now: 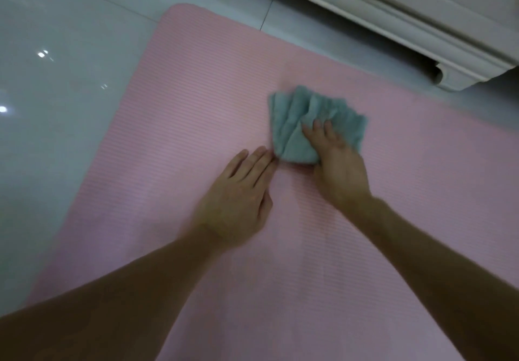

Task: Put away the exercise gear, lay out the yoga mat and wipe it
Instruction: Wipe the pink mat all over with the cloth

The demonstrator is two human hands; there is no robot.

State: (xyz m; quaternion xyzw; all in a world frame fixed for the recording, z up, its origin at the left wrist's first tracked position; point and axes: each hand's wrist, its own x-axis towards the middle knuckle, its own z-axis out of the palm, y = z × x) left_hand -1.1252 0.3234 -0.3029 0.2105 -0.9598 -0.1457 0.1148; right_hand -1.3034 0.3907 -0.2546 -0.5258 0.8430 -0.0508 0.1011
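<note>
Dim, soft blur, floor (42,54) glare

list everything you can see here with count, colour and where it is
yoga mat: one, pink, ribbed, laid flat on the floor
cloth: one, teal, bunched, on the mat near its middle
floor: glossy pale grey tiles, left of and beyond the mat
cabinet base: one, cream-white, top right, beside the mat's far edge
left hand: one, flat on the mat, just left of the cloth
right hand: one, fingers pressing on the cloth
</note>
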